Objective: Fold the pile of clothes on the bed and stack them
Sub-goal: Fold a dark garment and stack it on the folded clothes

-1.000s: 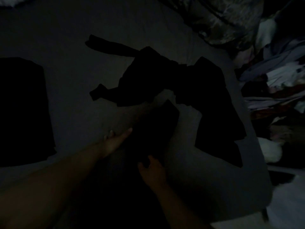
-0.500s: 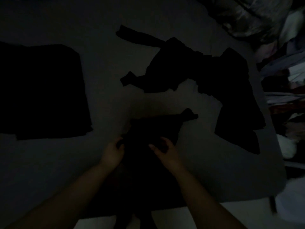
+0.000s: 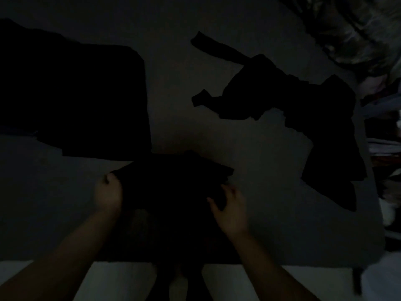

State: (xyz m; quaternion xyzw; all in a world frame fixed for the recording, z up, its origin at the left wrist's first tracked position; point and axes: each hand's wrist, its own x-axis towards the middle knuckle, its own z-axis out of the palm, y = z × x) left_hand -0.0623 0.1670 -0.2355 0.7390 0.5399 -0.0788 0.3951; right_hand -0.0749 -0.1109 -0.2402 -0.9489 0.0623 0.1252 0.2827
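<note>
The scene is very dim. A black garment (image 3: 173, 192) lies near the front edge of the grey bed (image 3: 271, 170), part of it hanging over the edge. My left hand (image 3: 108, 192) grips its left edge with curled fingers. My right hand (image 3: 230, 205) holds its right side, fingers bent into the cloth. A flat, folded black stack (image 3: 76, 101) lies at the left. Loose black clothes (image 3: 303, 109) sprawl across the right half of the bed.
A crumpled patterned blanket (image 3: 351, 29) sits at the back right. Mixed clothing (image 3: 386, 131) is piled beyond the bed's right edge. A pale floor (image 3: 238, 281) shows below the bed's front edge.
The view has swung left, so the folded stack shows more fully. Both hands have spread apart to the garment's left and right sides, and the garment now lies wider.
</note>
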